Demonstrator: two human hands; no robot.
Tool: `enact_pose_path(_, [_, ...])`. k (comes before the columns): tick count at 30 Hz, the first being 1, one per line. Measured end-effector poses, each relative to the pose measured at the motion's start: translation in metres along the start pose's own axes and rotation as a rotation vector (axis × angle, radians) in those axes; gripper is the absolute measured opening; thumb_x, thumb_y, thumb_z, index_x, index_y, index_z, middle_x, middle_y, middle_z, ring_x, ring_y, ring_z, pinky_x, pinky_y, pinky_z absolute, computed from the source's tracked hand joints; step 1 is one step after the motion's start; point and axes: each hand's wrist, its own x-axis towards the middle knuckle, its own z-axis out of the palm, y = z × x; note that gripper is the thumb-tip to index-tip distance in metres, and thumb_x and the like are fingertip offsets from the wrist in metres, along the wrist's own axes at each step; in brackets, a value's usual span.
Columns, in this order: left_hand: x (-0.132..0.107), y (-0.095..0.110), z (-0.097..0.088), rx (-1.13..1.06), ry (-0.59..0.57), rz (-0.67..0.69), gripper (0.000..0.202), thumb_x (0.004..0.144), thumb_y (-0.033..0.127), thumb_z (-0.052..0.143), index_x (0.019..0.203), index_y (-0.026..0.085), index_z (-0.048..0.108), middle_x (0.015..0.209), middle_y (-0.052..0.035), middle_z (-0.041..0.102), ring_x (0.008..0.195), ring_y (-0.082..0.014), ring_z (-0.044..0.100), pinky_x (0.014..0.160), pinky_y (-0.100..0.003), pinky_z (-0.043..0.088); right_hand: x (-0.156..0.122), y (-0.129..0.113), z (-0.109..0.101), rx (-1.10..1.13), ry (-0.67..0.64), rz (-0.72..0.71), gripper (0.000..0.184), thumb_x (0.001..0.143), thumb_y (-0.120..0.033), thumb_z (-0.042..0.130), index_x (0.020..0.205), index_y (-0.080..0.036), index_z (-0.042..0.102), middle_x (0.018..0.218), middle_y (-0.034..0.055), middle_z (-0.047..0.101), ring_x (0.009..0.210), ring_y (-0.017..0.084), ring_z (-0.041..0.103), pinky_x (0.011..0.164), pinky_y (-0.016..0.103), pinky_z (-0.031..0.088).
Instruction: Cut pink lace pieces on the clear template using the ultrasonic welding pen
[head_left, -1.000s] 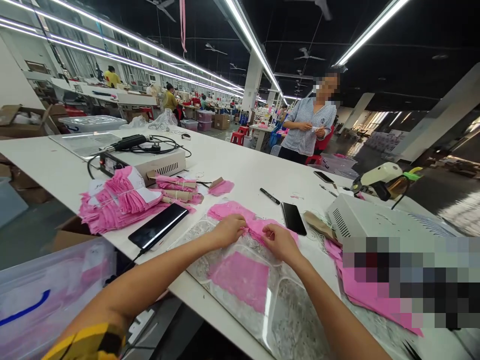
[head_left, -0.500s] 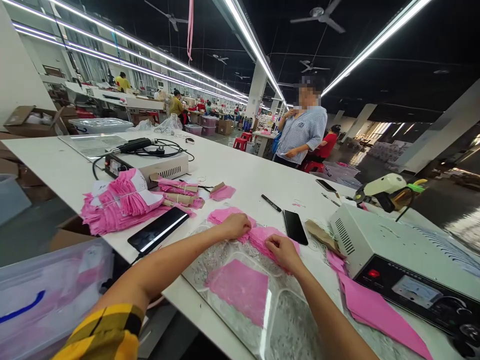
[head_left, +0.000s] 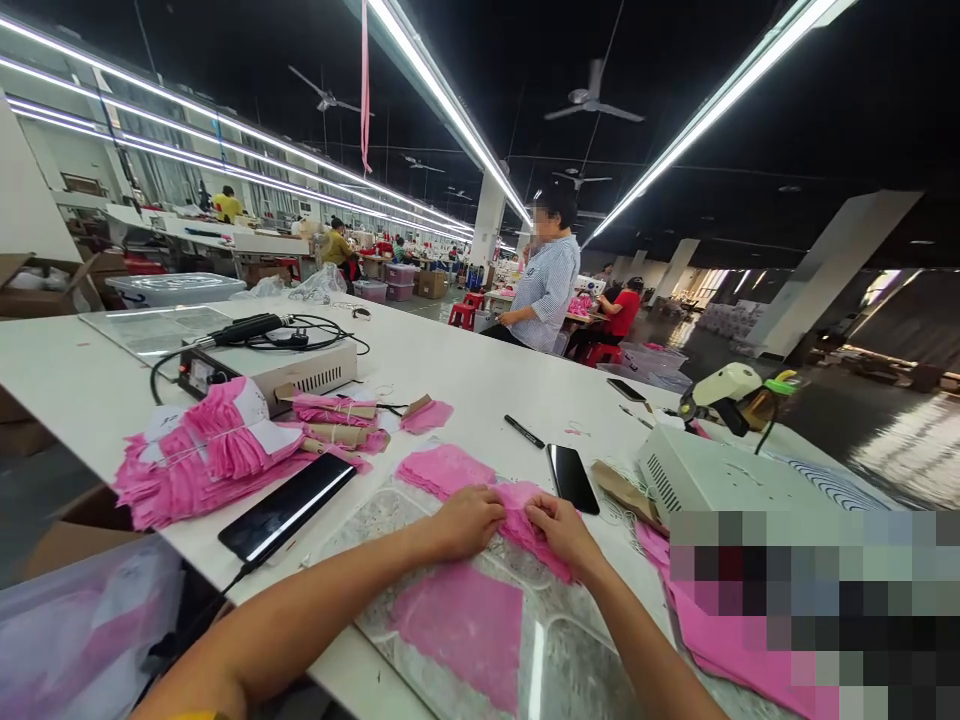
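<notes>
My left hand [head_left: 466,522] rests closed at the near left edge of a pile of pink fabric pieces [head_left: 519,498], fingertips pressed on the cloth. On the pile's right side my right hand [head_left: 564,530] pinches its edge between thumb and curled fingers. Just beyond the left hand lies another pink fabric stack [head_left: 444,468]. Below the hands a single pink piece [head_left: 465,630] lies flat on a clear plastic template [head_left: 581,660] with rounded panel outlines. How many layers each hand grips is hidden.
Bundled pink pieces [head_left: 210,450] and a large black phone [head_left: 289,507] lie at left, before a control box [head_left: 322,368]. A marker [head_left: 523,431] and smaller phone [head_left: 574,478] lie beyond my hands. A pale machine [head_left: 720,470] stands right. A person in a striped shirt [head_left: 547,290] stands across the table.
The view has shifted, so the table items sit further left. Both hands stay at the pink pile, the left slightly lower in view. The person in stripes has turned sideways.
</notes>
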Motion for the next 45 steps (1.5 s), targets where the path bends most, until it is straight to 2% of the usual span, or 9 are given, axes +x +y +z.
enact_pose_path(10, [-0.004,0.001,0.0,0.024,-0.01,-0.136,0.027,0.096,0.033,0.059,0.116,0.014,0.06,0.114,-0.0083,0.063,0.099,-0.0198,0.064,0.085,-0.04,0.055,-0.014,-0.009,-0.027,0.234,0.134,0.033,0.042,0.058,-0.057,0.07,0.063,-0.019,0.053,0.052,-0.0036,0.051,0.05,0.01,0.046,0.051,0.027,0.039])
enact_pose_path(14, [-0.001,0.005,-0.004,0.009,-0.005,-0.157,0.026,0.096,0.032,0.059,0.115,0.014,0.061,0.118,-0.0088,0.062,0.103,-0.021,0.062,0.089,-0.042,0.054,-0.025,-0.01,-0.047,0.326,0.239,0.064,0.046,0.054,-0.058,0.075,0.07,-0.019,0.056,0.056,-0.0032,0.054,0.052,0.011,0.052,0.054,0.028,0.045])
enact_pose_path(18, [0.006,0.033,-0.01,0.012,0.028,-0.112,0.018,0.096,0.027,0.055,0.099,0.015,0.068,0.112,-0.0093,0.063,0.102,-0.0208,0.062,0.09,-0.038,0.052,-0.045,-0.012,-0.06,0.393,0.348,0.072,0.052,0.051,-0.06,0.078,0.074,-0.02,0.055,0.061,-0.0013,0.058,0.055,0.014,0.058,0.057,0.031,0.051])
enact_pose_path(25, [0.017,0.102,0.011,-0.031,-0.031,0.083,0.035,0.085,0.04,0.069,0.11,0.016,0.065,0.113,-0.011,0.063,0.104,-0.0271,0.058,0.09,-0.041,0.049,-0.121,0.012,-0.053,0.406,0.464,0.214,0.052,0.055,-0.061,0.076,0.079,-0.023,0.05,0.065,0.0002,0.063,0.061,0.019,0.066,0.062,0.035,0.057])
enact_pose_path(30, [0.012,0.103,0.022,-0.069,-0.081,0.216,0.013,0.088,0.022,0.062,0.098,0.015,0.065,0.11,-0.013,0.063,0.1,-0.0274,0.059,0.087,-0.042,0.046,-0.199,0.032,-0.051,0.283,0.465,0.409,0.043,0.061,-0.06,0.068,0.074,-0.021,0.053,0.061,0.0034,0.065,0.046,0.017,0.059,0.045,0.031,0.047])
enact_pose_path(33, [0.008,0.1,0.022,-0.104,-0.094,0.296,0.012,0.091,0.02,0.057,0.099,0.017,0.065,0.11,-0.0106,0.064,0.101,-0.0244,0.059,0.088,-0.039,0.045,-0.226,0.034,-0.058,0.154,0.504,0.423,0.037,0.065,-0.056,0.066,0.075,-0.021,0.058,0.056,0.0006,0.061,0.043,0.013,0.051,0.044,0.027,0.039])
enact_pose_path(38, [0.017,0.108,0.026,-0.14,-0.139,0.365,0.015,0.093,0.023,0.058,0.105,0.018,0.064,0.117,-0.0097,0.064,0.107,-0.0237,0.06,0.089,-0.037,0.045,-0.207,0.027,-0.059,-0.424,0.505,0.191,0.033,0.077,-0.052,0.054,0.087,-0.022,0.063,0.07,0.0019,0.064,0.059,0.016,0.054,0.058,0.029,0.041])
enact_pose_path(42, [0.026,0.115,0.028,-0.141,-0.169,0.346,0.014,0.095,0.018,0.053,0.094,0.015,0.067,0.107,-0.0096,0.067,0.098,-0.0226,0.063,0.085,-0.036,0.047,-0.179,0.027,-0.057,-0.512,0.501,0.168,0.017,0.074,-0.037,0.054,0.077,-0.022,0.061,0.077,0.0043,0.065,0.066,0.017,0.054,0.06,0.029,0.036])
enact_pose_path(45, [0.02,0.117,0.015,-0.168,-0.207,0.366,0.013,0.092,0.015,0.054,0.09,0.015,0.067,0.1,-0.0074,0.069,0.092,-0.0202,0.065,0.085,-0.034,0.047,-0.186,0.03,-0.059,-0.504,0.492,0.175,0.02,0.077,-0.037,0.048,0.067,-0.022,0.056,0.067,0.0028,0.063,0.061,0.017,0.052,0.059,0.029,0.035])
